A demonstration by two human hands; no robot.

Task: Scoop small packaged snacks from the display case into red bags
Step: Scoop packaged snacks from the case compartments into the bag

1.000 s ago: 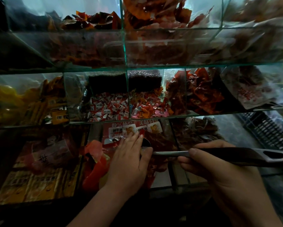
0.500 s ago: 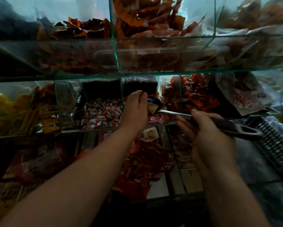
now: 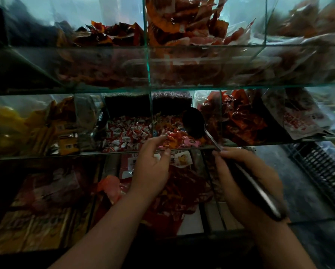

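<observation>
Gripping the ladle (image 3: pixel 194 123) by its handle, the right hand (image 3: pixel 238 177) slants its long axis up-left, bowl over the snack packets (image 3: pixel 174 138) at frame centre. The left hand (image 3: pixel 151 171), fingers loosely curled, sits nearer them; whether it holds one is unclear.

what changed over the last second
Both hands rose from the bottom shelf to the middle one. The scoop, gripped throughout by the right hand, now has its bowl in the orange-pink snacks; the left hand is just in front of them. Display case unchanged.

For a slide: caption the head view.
Right hand holds a dark ladle in the middle shelf's candy compartment; left hand reaches beside it.
</observation>
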